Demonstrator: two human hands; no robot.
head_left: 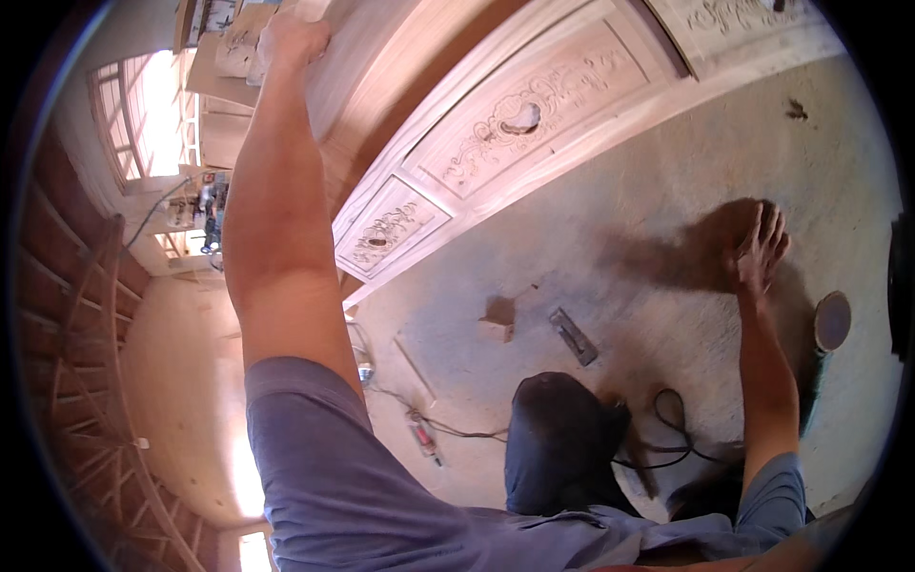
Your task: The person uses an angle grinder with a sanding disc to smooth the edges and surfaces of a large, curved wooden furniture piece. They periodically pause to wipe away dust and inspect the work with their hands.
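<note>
My left arm stretches up along a pale wooden furniture piece with carved panels [572,91]. At its upper end my left hand [291,43] is closed, fingers curled by a light wooden part at the top edge of the view. What lies inside its grip is hidden. My right hand [762,250] reaches out low over the concrete floor, fingers extended, holding nothing. Its dark shadow falls beside it. Nearest to that hand is a round brown disc [832,321] on a tool whose body is mostly in shade.
On the floor lie a dark hand plane [573,336], a small wood block [498,321], a thin wood strip [415,368] and a red power tool [422,437] with its cord. Another black cord [672,429] loops beside my knee [553,419]. Boards [224,124] stand at the upper left.
</note>
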